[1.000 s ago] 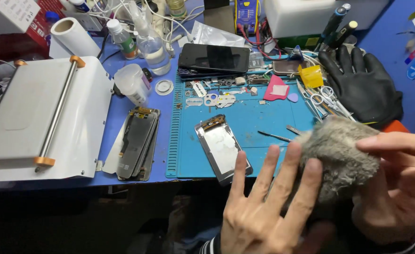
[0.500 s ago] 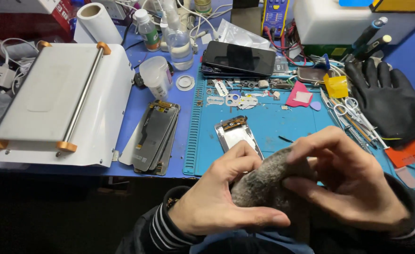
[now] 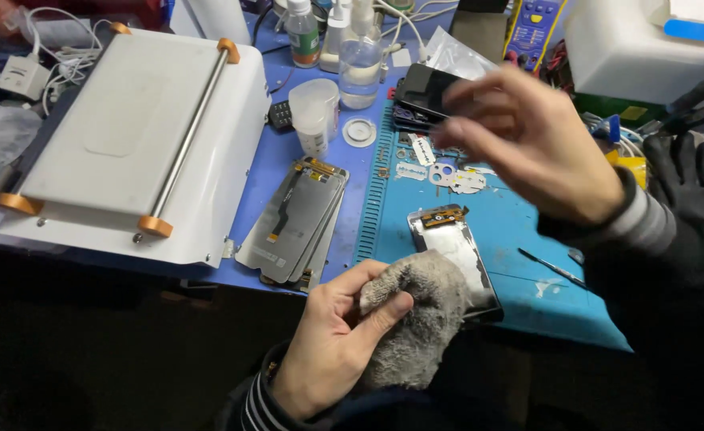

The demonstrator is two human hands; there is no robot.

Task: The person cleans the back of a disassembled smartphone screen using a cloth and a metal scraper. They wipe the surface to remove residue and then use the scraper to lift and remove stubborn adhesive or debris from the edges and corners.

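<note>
Left hand (image 3: 332,343) curled shut low, right hand (image 3: 528,140) raised with fingers spread loosely.

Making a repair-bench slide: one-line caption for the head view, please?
Left hand grips grey cloth beside phone screen; right hand raised above blue mat.

Left hand (image 3: 332,347) grips the grey fluffy cloth (image 3: 416,319) at six o'clock, its edge touching the phone screen (image 3: 456,255); right hand (image 3: 535,140) hovers open at two o'clock above the blue mat (image 3: 528,239).
</note>
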